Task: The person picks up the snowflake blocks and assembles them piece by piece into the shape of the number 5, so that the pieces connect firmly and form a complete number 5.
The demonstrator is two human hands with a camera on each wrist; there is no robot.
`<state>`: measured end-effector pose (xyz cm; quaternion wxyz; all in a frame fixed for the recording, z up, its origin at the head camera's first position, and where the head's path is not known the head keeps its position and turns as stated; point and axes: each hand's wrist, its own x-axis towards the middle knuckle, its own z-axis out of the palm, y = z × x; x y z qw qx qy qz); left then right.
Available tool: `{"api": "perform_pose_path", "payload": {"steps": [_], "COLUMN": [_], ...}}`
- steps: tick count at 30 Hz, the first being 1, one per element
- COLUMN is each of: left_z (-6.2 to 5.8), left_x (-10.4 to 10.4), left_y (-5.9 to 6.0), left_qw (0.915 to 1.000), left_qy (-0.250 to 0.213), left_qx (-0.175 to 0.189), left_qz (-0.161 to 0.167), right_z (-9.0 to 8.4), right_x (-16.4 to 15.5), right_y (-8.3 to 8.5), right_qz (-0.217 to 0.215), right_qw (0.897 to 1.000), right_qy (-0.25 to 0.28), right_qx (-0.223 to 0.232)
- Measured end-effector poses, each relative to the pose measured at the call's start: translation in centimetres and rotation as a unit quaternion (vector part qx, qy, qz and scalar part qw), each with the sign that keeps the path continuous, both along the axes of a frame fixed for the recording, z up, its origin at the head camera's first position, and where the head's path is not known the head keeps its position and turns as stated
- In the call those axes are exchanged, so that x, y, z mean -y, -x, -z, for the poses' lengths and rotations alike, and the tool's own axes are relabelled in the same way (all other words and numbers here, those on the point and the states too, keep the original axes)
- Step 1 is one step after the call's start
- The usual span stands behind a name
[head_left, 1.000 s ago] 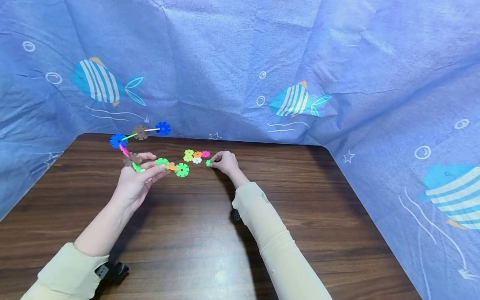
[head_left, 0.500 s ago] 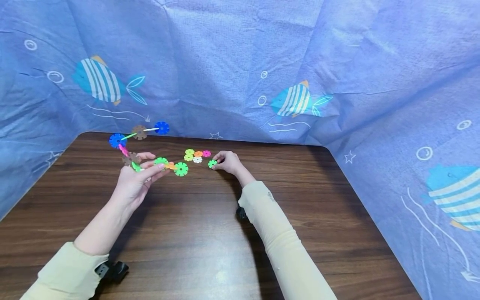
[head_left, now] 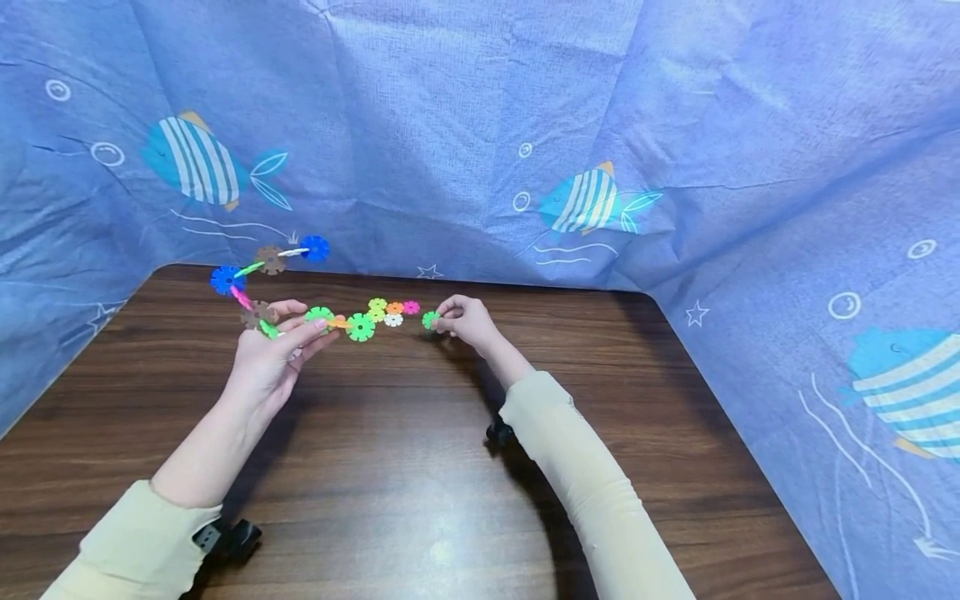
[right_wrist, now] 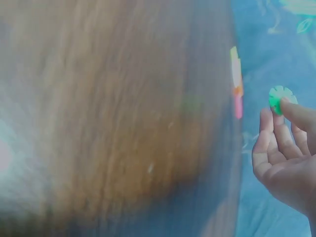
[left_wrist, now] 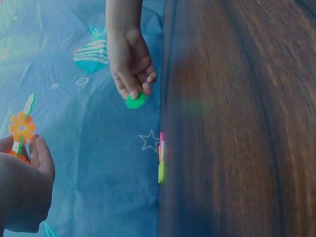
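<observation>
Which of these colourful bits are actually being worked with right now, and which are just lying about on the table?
In use:
- the chain of joined discs, held by the left hand
- the single green disc, pinched in the right hand

Lying about:
- four loose discs on the wooden table, between the hands
- the blue fish-print cloth behind

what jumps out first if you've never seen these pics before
The eye lands on the bright chain of snowflake discs, blue, brown, pink and green, gripped by the left hand above the far left of the wooden table. To its right, the right hand pinches a single green disc beside a few loose discs. A blue fish-print cloth walls it all in.
</observation>
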<state>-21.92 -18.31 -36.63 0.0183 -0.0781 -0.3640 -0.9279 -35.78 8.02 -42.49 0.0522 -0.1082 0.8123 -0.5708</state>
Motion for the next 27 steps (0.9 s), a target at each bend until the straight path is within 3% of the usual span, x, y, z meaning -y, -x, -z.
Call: {"api": "perform_pose_path", "payload": {"steps": [4,12,20,27], "left_z": [-0.4,-1.3,-2.1,-2.8], "left_x": [-0.5,-1.5,-2.1,-3.1], "left_y": [-0.2,-0.1,0.1,0.1], "left_qw": [1.0000,0.9991,0.9982,0.9974], "left_qy": [-0.001,0.033,0.048,0.053], "left_qx": [0.008,0.026,0.029,0.036], "left_qz": [-0.004,-0.009,-0.020,-0.031], "right_z": [-0.9,-2.5,-3.8,-4.6], "right_x": [0.3,1.4,2.1,2.9], "right_y": [-1.4,-5.6,-9.5,-11.8], "right_qz": [0.014,0.001,-0.002,-0.011], "right_qw": [0.998,0.989,0.977,0.965], "right_qy": [0.058,0.147,0.205,0.249], "right_qx": [0.011,-0.024,-0.058,-0.082]}}
